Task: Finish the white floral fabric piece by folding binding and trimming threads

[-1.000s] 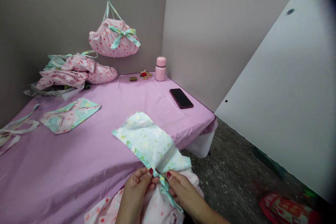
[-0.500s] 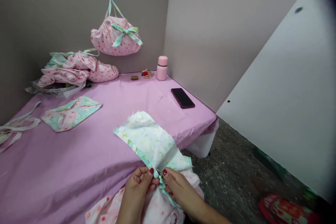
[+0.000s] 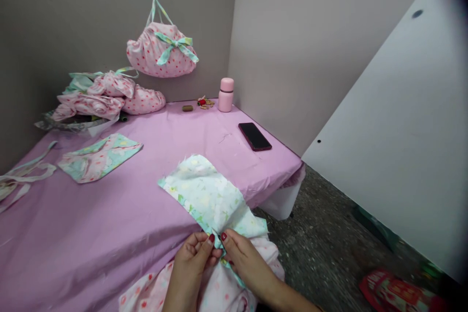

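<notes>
A pale green floral fabric piece lies over the table's front edge, its raw edges frayed. My left hand pinches its gathered edge between thumb and fingers. Close beside it, my right hand is closed on the same gathered fold, fingertips almost touching the left ones. Whether a needle is between the right fingers is too small to tell. Beneath both hands bunches pink dotted fabric, joined or lying against the floral piece.
On the purple-covered table are a phone, a pink bottle, a thread spool, a folded floral piece, white straps and piled pink dotted fabric. A pink dotted bag hangs at the wall.
My right hand has shifted slightly left and up, closer to my left thumb at the gathered fold. My left hand and the table items stay in place.
</notes>
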The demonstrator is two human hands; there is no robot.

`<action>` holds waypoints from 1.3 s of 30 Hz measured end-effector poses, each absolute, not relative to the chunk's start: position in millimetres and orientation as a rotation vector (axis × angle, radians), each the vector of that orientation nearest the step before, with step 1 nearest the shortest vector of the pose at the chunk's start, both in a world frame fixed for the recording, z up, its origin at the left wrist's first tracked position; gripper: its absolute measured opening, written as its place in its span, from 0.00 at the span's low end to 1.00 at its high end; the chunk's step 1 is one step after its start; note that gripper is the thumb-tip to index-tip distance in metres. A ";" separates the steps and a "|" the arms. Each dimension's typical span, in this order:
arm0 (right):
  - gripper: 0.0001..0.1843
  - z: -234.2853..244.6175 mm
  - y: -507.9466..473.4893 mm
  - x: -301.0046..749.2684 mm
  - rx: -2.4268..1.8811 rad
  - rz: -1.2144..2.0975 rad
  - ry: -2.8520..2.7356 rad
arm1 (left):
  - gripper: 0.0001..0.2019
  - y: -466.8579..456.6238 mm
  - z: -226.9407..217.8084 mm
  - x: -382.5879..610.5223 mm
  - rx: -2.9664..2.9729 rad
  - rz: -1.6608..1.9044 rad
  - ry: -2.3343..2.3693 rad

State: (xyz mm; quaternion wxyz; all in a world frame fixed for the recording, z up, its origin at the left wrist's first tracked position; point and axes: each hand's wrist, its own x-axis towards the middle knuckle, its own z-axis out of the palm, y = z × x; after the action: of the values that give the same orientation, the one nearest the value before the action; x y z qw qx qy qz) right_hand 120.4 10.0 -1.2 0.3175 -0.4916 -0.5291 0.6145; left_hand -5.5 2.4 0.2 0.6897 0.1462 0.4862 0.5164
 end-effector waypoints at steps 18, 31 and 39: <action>0.19 -3.9 11.0 119.0 -1.284 1.547 -1.468 | 0.16 2.3 -3.1 -6.3 0.378 1.150 1.083; 0.17 -2.4 9.7 117.6 -1.278 1.570 -1.454 | 0.17 2.3 -3.2 -5.5 0.385 1.153 1.096; 0.17 -7.0 9.2 117.7 -1.273 1.549 -1.459 | 0.16 3.1 -4.4 -6.1 0.396 1.139 1.104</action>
State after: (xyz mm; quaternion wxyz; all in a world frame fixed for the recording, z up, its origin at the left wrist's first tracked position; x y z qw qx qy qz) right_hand 117.7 9.2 -7.0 0.3252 -0.4854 -0.5565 0.5907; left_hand -6.1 3.1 -4.4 0.6840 0.1765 0.4926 0.5083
